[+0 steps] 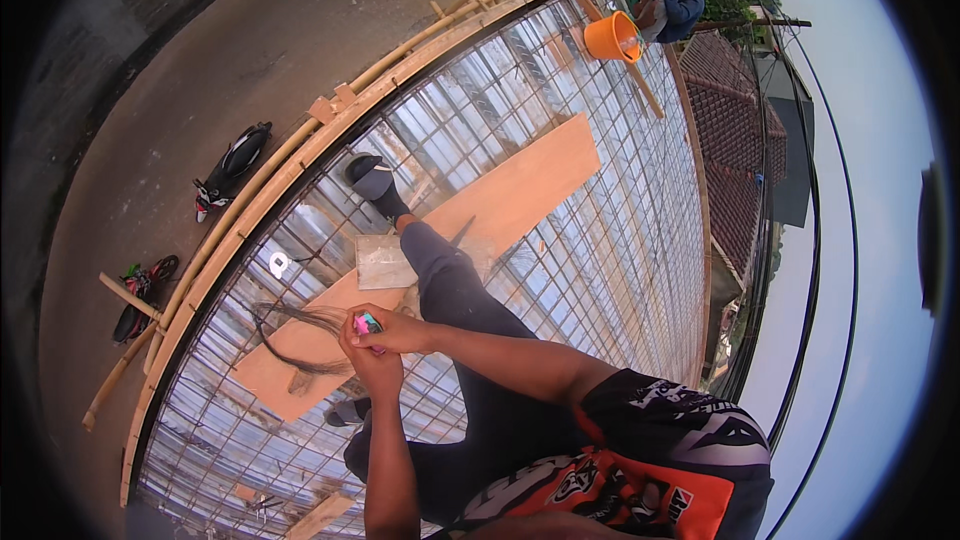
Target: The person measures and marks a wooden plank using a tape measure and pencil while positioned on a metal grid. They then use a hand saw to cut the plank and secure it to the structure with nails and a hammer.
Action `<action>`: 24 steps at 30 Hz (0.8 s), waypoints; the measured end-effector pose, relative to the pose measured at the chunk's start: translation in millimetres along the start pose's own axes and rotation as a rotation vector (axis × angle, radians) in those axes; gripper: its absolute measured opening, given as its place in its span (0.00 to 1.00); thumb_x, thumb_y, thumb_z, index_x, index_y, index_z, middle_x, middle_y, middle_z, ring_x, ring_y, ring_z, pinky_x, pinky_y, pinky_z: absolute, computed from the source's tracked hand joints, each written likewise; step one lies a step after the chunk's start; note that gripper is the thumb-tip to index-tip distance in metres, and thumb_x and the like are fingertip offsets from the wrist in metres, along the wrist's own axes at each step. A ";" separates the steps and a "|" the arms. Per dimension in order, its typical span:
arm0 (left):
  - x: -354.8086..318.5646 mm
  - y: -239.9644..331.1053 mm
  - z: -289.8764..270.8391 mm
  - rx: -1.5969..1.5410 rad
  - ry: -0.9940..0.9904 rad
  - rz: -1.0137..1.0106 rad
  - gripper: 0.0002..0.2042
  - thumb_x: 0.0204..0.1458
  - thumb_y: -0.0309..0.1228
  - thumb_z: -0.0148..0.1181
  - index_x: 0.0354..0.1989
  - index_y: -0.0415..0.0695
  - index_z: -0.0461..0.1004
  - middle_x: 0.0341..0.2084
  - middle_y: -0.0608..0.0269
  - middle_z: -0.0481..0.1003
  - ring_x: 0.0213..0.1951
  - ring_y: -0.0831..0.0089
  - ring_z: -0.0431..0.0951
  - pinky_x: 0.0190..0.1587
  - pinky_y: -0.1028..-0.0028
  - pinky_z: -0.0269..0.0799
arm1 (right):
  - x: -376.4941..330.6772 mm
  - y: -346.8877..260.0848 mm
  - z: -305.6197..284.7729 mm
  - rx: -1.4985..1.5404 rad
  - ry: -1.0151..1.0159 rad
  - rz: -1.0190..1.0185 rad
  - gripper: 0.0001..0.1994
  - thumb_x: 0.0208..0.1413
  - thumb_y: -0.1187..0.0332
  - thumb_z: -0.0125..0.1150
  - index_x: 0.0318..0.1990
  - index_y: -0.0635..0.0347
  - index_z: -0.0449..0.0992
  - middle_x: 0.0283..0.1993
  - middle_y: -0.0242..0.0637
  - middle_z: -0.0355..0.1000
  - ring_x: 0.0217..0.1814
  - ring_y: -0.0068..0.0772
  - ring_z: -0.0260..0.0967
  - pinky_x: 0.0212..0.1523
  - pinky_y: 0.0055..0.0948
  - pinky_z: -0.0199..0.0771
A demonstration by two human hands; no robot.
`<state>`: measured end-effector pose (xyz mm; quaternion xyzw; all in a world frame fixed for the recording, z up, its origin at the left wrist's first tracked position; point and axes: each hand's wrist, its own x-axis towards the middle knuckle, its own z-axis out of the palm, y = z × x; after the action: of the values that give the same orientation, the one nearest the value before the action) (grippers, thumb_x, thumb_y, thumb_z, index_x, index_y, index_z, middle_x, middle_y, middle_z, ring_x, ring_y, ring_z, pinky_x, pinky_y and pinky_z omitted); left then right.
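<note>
A small pink and teal object [368,325] sits between my two hands, which meet close together; its kind cannot be made out. My left hand [374,365] is closed against it from below. My right hand [405,331] is closed around its other side, with the fingertips partly hidden. Thin dark wires [290,365] lie in a loose looped bundle just left of the hands, across a long plywood board [530,185]. Whether the hands touch the wires is unclear. My foot [375,185] in a dark sandal rests on the grid beyond the board.
A steel bar grid [600,240] lies over shiny corrugated sheets. Along the left edge run timber and bamboo poles [245,205], with a road and parked motorbikes [235,162] below. A greyish square panel [383,262] lies near my knee. Far off, another person [680,5] is beside an orange bucket [610,38].
</note>
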<state>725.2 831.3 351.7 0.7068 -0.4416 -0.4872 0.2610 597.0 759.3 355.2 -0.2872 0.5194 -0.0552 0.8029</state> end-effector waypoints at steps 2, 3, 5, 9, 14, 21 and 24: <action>9.7 10.4 7.9 0.047 -0.057 0.024 0.43 0.58 0.22 0.72 0.81 0.40 0.56 0.77 0.44 0.57 0.73 0.50 0.68 0.71 0.57 0.70 | 7.1 -0.8 -16.6 0.170 0.006 0.027 0.31 0.69 0.53 0.70 0.73 0.51 0.66 0.61 0.41 0.75 0.62 0.34 0.77 0.63 0.41 0.79; 12.6 16.7 11.1 -0.113 -0.094 -0.013 0.44 0.57 0.22 0.72 0.82 0.40 0.55 0.77 0.42 0.56 0.75 0.48 0.67 0.72 0.55 0.69 | 7.6 -2.1 -29.1 0.295 -0.014 0.092 0.28 0.69 0.54 0.70 0.70 0.51 0.68 0.58 0.38 0.75 0.59 0.31 0.78 0.58 0.40 0.81; 16.7 31.6 3.7 -0.427 -0.149 -0.090 0.48 0.54 0.22 0.73 0.84 0.41 0.52 0.78 0.38 0.53 0.78 0.44 0.63 0.74 0.51 0.68 | 22.4 -8.2 -42.0 0.375 0.032 0.184 0.24 0.69 0.58 0.69 0.65 0.54 0.69 0.52 0.35 0.75 0.52 0.27 0.78 0.48 0.37 0.85; 28.5 5.2 -7.3 -0.156 -0.190 -0.096 0.48 0.56 0.20 0.71 0.85 0.46 0.51 0.81 0.44 0.53 0.78 0.47 0.64 0.75 0.49 0.66 | 50.7 -34.3 -65.2 0.366 0.238 0.176 0.19 0.67 0.65 0.67 0.61 0.57 0.69 0.47 0.34 0.75 0.46 0.25 0.77 0.36 0.32 0.86; 79.2 -78.4 -9.5 -0.043 -0.143 -0.352 0.36 0.62 0.26 0.66 0.80 0.43 0.62 0.74 0.44 0.68 0.74 0.51 0.71 0.72 0.54 0.70 | 51.4 -90.4 -88.8 0.412 0.189 0.040 0.15 0.68 0.64 0.64 0.59 0.51 0.70 0.48 0.33 0.76 0.44 0.26 0.79 0.33 0.29 0.80; 163.2 -100.4 -9.6 0.157 -0.190 -0.410 0.28 0.64 0.29 0.66 0.74 0.42 0.71 0.63 0.47 0.79 0.58 0.58 0.84 0.59 0.61 0.80 | 66.3 -164.5 -130.8 0.536 0.119 0.036 0.23 0.71 0.53 0.61 0.65 0.53 0.66 0.44 0.36 0.76 0.35 0.24 0.75 0.28 0.28 0.71; 188.3 -64.4 -10.0 0.129 -0.234 -0.460 0.27 0.65 0.30 0.66 0.73 0.43 0.72 0.62 0.49 0.79 0.55 0.60 0.84 0.56 0.63 0.81 | 80.6 -186.4 -144.1 0.508 0.087 0.058 0.25 0.71 0.48 0.64 0.63 0.56 0.68 0.42 0.36 0.76 0.33 0.24 0.74 0.28 0.28 0.71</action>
<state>783.7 695.8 217.8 0.7427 -0.3265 -0.5829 0.0448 548.0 515.4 344.7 -0.0586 0.5310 -0.1730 0.8274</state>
